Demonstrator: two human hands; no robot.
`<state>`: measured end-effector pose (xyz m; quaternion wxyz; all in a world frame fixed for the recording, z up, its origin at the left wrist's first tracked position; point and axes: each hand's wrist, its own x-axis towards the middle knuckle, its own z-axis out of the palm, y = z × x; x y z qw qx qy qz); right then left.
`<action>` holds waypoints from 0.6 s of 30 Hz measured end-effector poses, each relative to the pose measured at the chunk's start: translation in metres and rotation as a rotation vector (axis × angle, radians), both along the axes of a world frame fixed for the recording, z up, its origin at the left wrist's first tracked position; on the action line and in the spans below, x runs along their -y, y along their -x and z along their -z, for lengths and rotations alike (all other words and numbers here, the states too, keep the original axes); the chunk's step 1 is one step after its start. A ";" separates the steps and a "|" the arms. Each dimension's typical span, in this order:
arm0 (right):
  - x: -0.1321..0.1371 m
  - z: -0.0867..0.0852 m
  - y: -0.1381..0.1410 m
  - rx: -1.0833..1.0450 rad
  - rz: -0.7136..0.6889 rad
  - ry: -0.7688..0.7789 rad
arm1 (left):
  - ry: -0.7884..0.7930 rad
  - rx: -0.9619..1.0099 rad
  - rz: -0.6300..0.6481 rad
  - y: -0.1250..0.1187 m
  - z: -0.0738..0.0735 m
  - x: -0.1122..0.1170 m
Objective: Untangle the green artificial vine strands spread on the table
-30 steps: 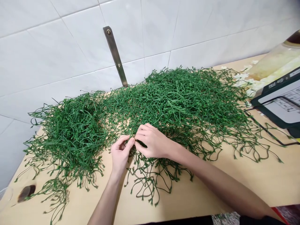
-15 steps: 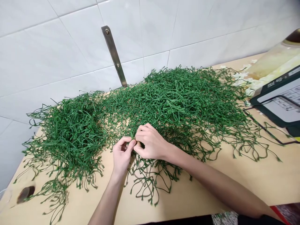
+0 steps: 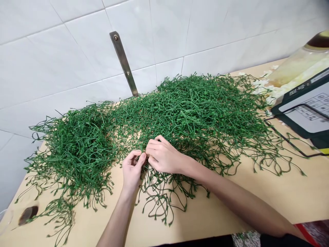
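Note:
A wide tangle of thin green plastic stems (image 3: 195,113) lies over a pale wooden table (image 3: 218,212), with a second heap (image 3: 77,147) at the left. My left hand (image 3: 132,169) and my right hand (image 3: 163,156) meet at the tangle's near edge. Both pinch the same small green stem between thumb and fingertips. Loose stem ends (image 3: 164,195) trail toward me under my wrists.
A white tiled wall stands behind the table, with a metal bracket (image 3: 123,63) slanting down it. A dark device with a keypad (image 3: 305,109) and a black cable sits at the right. Behind it lies a clear bag of pale scraps (image 3: 295,73). A brown mark (image 3: 28,213) shows at front left.
My hands have stayed pinched together at the same spot, with only small finger shifts. The view has drifted slightly.

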<state>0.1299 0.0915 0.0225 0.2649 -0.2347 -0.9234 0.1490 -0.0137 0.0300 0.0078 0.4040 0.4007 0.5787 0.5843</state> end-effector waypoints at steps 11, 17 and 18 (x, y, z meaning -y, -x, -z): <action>-0.009 0.002 -0.005 -0.032 -0.074 0.078 | 0.009 0.227 -0.003 0.002 0.000 -0.001; -0.008 -0.009 -0.009 -0.058 0.097 0.143 | 0.023 0.323 0.037 0.006 -0.008 -0.003; -0.008 -0.011 -0.010 -0.079 0.119 0.153 | 0.016 0.333 0.035 0.007 -0.009 -0.003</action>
